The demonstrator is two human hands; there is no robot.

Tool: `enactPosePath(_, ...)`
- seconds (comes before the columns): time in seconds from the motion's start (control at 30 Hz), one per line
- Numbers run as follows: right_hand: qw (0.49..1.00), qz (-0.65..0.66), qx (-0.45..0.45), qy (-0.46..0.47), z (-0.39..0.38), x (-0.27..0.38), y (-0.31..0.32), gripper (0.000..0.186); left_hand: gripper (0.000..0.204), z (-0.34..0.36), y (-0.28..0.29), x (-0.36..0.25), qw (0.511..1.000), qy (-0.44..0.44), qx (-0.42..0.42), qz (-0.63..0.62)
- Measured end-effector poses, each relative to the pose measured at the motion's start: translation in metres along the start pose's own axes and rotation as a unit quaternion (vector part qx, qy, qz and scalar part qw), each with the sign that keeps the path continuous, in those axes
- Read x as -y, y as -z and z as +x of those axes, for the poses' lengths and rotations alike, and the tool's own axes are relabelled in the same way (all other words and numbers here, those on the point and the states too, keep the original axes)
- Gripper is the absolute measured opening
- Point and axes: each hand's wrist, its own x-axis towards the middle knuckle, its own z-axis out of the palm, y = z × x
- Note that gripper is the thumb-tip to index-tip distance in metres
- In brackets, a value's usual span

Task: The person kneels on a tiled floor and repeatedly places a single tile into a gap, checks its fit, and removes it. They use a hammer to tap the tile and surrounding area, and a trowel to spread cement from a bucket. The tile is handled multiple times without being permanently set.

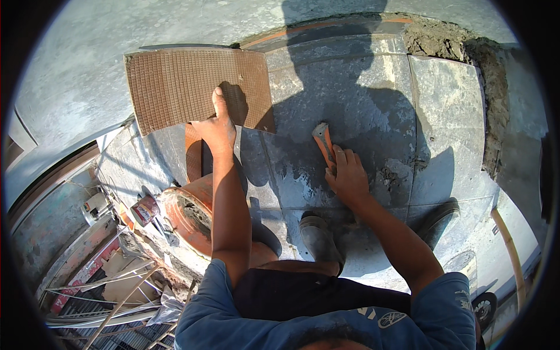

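Observation:
My left hand point(219, 128) grips the lower edge of a brown tile point(181, 87), thumb lying on its ribbed face and fingers hidden behind it. This tile is tilted up above the floor at the far left. Over the middle of the floor, my right hand point(349, 175) is closed around an orange tool point(324, 146) with a grey, mortar-smeared end; its kind cannot be made out. Grey floor tiles point(446, 93) spread under both hands, with wet cement smears near the tool.
An orange bucket point(189, 210) with mortar inside stands by my left forearm, next to a dark red can point(144, 210). Rough mortar point(437, 41) lines the far right edge. Sticks and pipes point(111, 297) lie at the lower left. My boots point(321, 238) stand on the tiles.

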Motion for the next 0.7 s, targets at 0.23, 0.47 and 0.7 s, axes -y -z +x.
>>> enactPosePath(0.23, 1.000, -0.011, 0.001, -0.003, 0.001, 0.002, 0.001, 0.064, 0.023, -0.016, -0.019, -0.037, 0.999, -0.030, -0.011, 0.035)
enactPosePath(0.47, 0.998, -0.038, -0.040, 0.019, 0.000, 0.001, -0.002, 0.061, 0.029, -0.022, -0.024, -0.046, 0.999, 0.013, -0.008, 0.052)
enactPosePath(0.7, 1.000, -0.009, 0.019, -0.017, 0.000, 0.002, 0.001, 0.064, 0.032, -0.022, -0.022, -0.043, 0.997, 0.007, -0.002, 0.076)
